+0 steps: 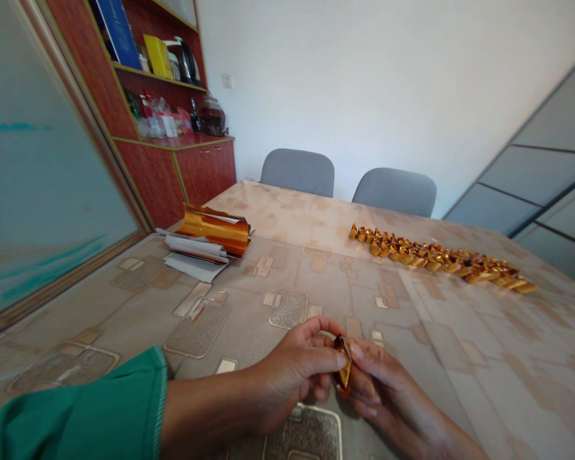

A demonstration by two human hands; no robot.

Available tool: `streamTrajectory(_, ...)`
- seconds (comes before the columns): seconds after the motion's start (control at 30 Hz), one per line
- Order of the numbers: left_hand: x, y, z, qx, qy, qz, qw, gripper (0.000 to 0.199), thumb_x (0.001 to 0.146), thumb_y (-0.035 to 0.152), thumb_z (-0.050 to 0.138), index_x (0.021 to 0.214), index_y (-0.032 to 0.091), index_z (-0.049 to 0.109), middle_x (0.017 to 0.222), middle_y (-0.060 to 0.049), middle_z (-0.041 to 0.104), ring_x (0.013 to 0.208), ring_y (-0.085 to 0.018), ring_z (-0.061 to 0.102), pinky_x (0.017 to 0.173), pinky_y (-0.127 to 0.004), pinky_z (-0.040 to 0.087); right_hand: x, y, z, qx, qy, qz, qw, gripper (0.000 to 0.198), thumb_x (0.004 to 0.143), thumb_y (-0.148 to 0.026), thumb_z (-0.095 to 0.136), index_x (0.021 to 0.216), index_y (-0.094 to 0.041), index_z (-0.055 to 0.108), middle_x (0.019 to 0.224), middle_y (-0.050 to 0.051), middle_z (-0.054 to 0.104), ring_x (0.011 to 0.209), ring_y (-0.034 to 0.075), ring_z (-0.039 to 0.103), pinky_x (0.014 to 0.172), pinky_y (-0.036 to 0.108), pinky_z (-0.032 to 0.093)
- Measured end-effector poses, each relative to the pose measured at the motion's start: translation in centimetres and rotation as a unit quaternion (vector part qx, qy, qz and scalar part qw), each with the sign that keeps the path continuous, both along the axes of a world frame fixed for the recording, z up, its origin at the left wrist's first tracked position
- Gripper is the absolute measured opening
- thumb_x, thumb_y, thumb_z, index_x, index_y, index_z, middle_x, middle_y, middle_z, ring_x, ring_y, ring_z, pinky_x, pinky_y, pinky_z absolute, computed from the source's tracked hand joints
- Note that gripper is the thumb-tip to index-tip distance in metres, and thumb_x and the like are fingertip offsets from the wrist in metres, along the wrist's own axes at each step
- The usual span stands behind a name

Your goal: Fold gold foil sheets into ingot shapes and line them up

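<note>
Between my two hands, above the near part of the table, is a small folded piece of shiny gold paper (344, 365), shaped like a little boat or ingot. My left hand (299, 361) grips it from the left, with the thumb pressed on its inner face and the fingers behind. From the right, my right hand (383, 377) pinches its edge between thumb and fingers. Part of the folded paper is covered by my fingertips. Rows of similar folded gold paper pieces (436, 255) stand close together at the table's right side.
A stack of curled gold and white paper sheets (215, 233) lies at the back left of the patterned tablecloth (249, 306). Two grey chairs (297, 171) stand behind the table. A red-brown cabinet (206, 169) holding bottles, boxes and a kettle is at the back left.
</note>
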State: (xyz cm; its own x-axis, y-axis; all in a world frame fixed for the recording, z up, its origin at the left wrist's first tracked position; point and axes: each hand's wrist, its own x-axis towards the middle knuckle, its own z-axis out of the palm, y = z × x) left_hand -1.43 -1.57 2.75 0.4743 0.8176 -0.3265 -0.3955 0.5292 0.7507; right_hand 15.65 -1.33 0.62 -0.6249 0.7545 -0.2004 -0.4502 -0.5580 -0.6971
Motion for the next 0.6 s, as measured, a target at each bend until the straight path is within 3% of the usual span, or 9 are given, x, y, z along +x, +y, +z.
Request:
streamTrajectory(0.17, -0.40, 0.19, 0.76, -0.023, -0.019, -0.007, 1.000, 0.040, 0.070, 0.024, 0.078, 0.102, 0.018, 0.056, 0.073, 0.006, 0.050, 0.050, -0.003, 0.037, 0.044, -0.019, 0.015, 0.32, 0.09, -0.14, -0.040, 0.021, -0.028, 0.999, 0.020, 0.087, -0.030, 0.076, 0.077, -0.014, 0.070, 0.061, -0.005, 0.045, 0.056, 0.008, 0.033, 0.056, 0.019, 0.035)
streamTrajectory(0.27, -0.51, 0.17, 0.74, -0.051, -0.103, -0.002, 0.993, 0.047, 0.072, 0.029, 0.082, 0.109, 0.019, 0.055, 0.081, 0.004, 0.053, 0.056, -0.003, 0.043, 0.049, -0.017, 0.022, 0.41, 0.24, -0.22, -0.044, 0.038, -0.054, 0.997, 0.018, 0.085, -0.031, 0.078, 0.080, -0.016, 0.071, 0.065, -0.005, 0.046, 0.059, 0.008, 0.034, 0.061, 0.020, 0.037)
streamTrajectory(0.4, -0.39, -0.15, 0.16, -0.049, -0.208, 0.003, 0.977, 0.058, 0.068, 0.023, 0.088, 0.116, 0.018, 0.056, 0.090, 0.001, 0.057, 0.064, -0.004, 0.049, 0.057, -0.017, 0.032, 0.21, 0.25, -0.09, 0.008, 0.025, -0.072, 0.997, 0.025, 0.086, -0.039, 0.076, 0.076, -0.016, 0.069, 0.065, -0.003, 0.046, 0.062, 0.010, 0.036, 0.063, 0.023, 0.038)
streamTrajectory(0.5, -0.31, -0.35, -0.05, -0.031, -0.227, 0.001, 0.973, 0.064, 0.066, 0.025, 0.091, 0.119, 0.019, 0.055, 0.091, 0.000, 0.058, 0.067, -0.005, 0.052, 0.060, -0.018, 0.036, 0.10, 0.03, 0.05, 0.036, 0.005, -0.067, 0.997, 0.033, 0.083, -0.044, 0.077, 0.068, -0.017, 0.066, 0.064, -0.002, 0.046, 0.063, 0.012, 0.038, 0.065, 0.026, 0.038)
streamTrajectory(0.6, -0.37, -0.26, 0.11, -0.001, -0.189, -0.017, 0.982, 0.055, 0.071, 0.034, 0.087, 0.114, 0.018, 0.057, 0.083, 0.000, 0.059, 0.064, -0.007, 0.054, 0.057, -0.019, 0.038, 0.11, -0.20, 0.03, 0.045, -0.008, -0.068, 0.997, 0.030, 0.084, -0.044, 0.076, 0.072, -0.017, 0.066, 0.064, -0.003, 0.045, 0.063, 0.013, 0.038, 0.065, 0.027, 0.038)
